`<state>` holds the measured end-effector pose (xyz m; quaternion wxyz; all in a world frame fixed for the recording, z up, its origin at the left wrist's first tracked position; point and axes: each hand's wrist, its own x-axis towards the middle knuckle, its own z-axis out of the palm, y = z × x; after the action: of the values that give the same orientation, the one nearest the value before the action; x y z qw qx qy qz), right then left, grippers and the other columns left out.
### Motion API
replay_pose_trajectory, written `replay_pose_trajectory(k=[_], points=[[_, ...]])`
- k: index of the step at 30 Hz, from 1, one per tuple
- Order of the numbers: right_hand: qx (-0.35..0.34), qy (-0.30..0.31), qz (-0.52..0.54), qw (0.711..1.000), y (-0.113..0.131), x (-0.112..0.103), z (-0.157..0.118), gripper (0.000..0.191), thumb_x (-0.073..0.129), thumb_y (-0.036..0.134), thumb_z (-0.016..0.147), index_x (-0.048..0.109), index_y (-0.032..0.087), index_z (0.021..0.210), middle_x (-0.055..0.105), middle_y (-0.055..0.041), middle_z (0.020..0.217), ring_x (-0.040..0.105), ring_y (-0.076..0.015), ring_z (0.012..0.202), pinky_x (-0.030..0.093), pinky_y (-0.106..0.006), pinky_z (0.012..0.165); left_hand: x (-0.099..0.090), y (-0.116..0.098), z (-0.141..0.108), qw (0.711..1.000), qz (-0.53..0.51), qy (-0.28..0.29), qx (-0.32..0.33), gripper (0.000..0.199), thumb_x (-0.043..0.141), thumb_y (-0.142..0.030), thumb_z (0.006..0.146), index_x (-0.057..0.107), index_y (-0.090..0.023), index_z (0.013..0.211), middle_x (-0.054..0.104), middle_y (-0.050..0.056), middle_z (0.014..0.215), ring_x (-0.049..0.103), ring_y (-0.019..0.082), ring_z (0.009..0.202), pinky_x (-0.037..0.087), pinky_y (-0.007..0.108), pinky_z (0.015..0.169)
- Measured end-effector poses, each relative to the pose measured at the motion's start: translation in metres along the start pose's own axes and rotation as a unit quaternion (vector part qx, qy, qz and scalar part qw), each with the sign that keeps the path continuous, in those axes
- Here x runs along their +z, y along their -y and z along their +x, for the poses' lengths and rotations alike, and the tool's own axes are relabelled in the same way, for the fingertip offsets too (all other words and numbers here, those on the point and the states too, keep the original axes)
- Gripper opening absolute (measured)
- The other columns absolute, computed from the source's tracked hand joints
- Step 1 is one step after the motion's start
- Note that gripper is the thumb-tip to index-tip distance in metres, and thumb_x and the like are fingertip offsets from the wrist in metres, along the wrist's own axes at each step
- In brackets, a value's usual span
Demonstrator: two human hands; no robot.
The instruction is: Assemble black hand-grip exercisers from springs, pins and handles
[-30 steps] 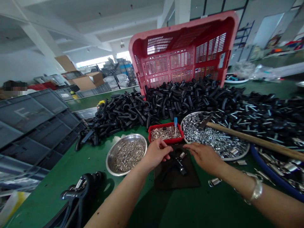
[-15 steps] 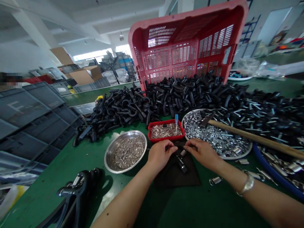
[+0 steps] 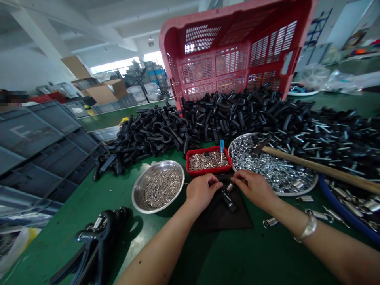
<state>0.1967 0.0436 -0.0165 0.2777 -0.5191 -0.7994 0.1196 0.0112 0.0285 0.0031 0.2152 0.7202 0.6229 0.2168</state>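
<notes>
My left hand [image 3: 204,190] is closed, thumb against fingers, at the left of a black part [image 3: 228,201] with a metal coil spring [image 3: 229,187]. From the right, my right hand [image 3: 252,186] pinches by the spring's upper end. What sits between the fingertips of either hand is too small to make out. Under the part lies a dark mat [image 3: 237,221]. Just beyond the hands stands a red tray [image 3: 208,171] of small pins with a blue-handled tool [image 3: 221,146] in it.
A steel bowl [image 3: 135,198] of small parts stands left. A round tray [image 3: 285,194] of metal pieces lies right, with a hammer [image 3: 314,170] across it. Black parts pile before a red crate [image 3: 175,39]. Clamp-like assemblies [image 3: 103,237] lie front left; loose springs [image 3: 270,222] lie right.
The view has shifted slightly. Both hands stay beside the black part and its spring, with almost the same finger pose.
</notes>
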Motion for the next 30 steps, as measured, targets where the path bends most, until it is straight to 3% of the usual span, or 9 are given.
replay_pose_trajectory(k=[7,11,17,20,23,25,30], points=[[-0.019,0.01,-0.081,0.996,0.003,-0.002,-0.003,0.016,0.042,0.028,0.084,0.053,0.019,0.077,0.061,-0.0035,0.073,0.056,-0.0155,0.066,0.038,-0.025,0.059,0.001,-0.003,-0.005,0.998,0.056,-0.007,0.017,0.019,0.053,-0.043,0.078,0.062,-0.027,0.082,0.066,-0.005,0.081,0.058,0.013,0.073,0.036,0.022,0.058],[-0.01,0.02,-0.091,0.996,0.005,-0.002,-0.003,0.015,0.041,0.027,0.084,0.052,0.019,0.078,0.061,-0.0033,0.074,0.056,-0.0148,0.065,0.036,-0.025,0.058,0.003,-0.008,-0.007,0.988,0.139,-0.028,0.054,0.019,0.049,-0.041,0.082,0.059,-0.026,0.083,0.065,-0.004,0.082,0.058,0.014,0.074,0.036,0.023,0.059],[-0.007,0.035,-0.092,0.995,0.003,-0.005,0.0,0.019,0.04,0.029,0.085,0.055,0.019,0.079,0.062,-0.0038,0.077,0.057,-0.0157,0.069,0.037,-0.025,0.061,0.002,-0.011,-0.014,0.962,0.247,0.006,0.12,0.024,0.043,-0.039,0.086,0.059,-0.023,0.082,0.061,0.0,0.081,0.055,0.015,0.075,0.037,0.024,0.059],[-0.022,0.039,-0.09,0.995,0.0,-0.006,-0.002,0.02,0.04,0.028,0.086,0.056,0.019,0.08,0.062,-0.0037,0.078,0.058,-0.0159,0.072,0.038,-0.025,0.063,0.001,-0.012,-0.025,0.957,0.254,0.007,0.142,0.041,0.039,-0.057,0.08,0.061,-0.023,0.088,0.06,0.004,0.088,0.052,0.02,0.085,0.04,0.028,0.066],[-0.019,0.036,-0.099,0.994,0.0,-0.006,-0.004,0.021,0.039,0.029,0.086,0.057,0.02,0.081,0.063,-0.0031,0.078,0.058,-0.0151,0.069,0.039,-0.025,0.062,0.001,-0.014,-0.036,0.958,0.242,-0.011,0.154,0.069,0.043,-0.075,0.061,0.059,-0.022,0.102,0.056,0.008,0.109,0.047,0.027,0.096,0.042,0.037,0.076],[-0.019,0.027,-0.115,0.993,0.002,-0.004,-0.005,0.022,0.039,0.03,0.086,0.058,0.02,0.083,0.064,-0.0035,0.079,0.058,-0.0151,0.07,0.039,-0.025,0.061,0.004,-0.014,-0.04,0.962,0.231,-0.019,0.143,0.075,0.047,-0.076,0.058,0.057,-0.021,0.108,0.052,0.01,0.117,0.046,0.029,0.099,0.04,0.043,0.082],[-0.046,0.034,-0.203,0.978,0.009,-0.002,-0.006,0.021,0.041,0.024,0.085,0.061,0.019,0.084,0.065,-0.0069,0.081,0.059,-0.0171,0.073,0.04,-0.025,0.058,0.013,-0.007,-0.038,0.974,0.182,-0.018,0.134,0.068,0.059,-0.065,0.06,0.056,-0.02,0.111,0.049,0.009,0.125,0.041,0.03,0.114,0.025,0.048,0.1]])
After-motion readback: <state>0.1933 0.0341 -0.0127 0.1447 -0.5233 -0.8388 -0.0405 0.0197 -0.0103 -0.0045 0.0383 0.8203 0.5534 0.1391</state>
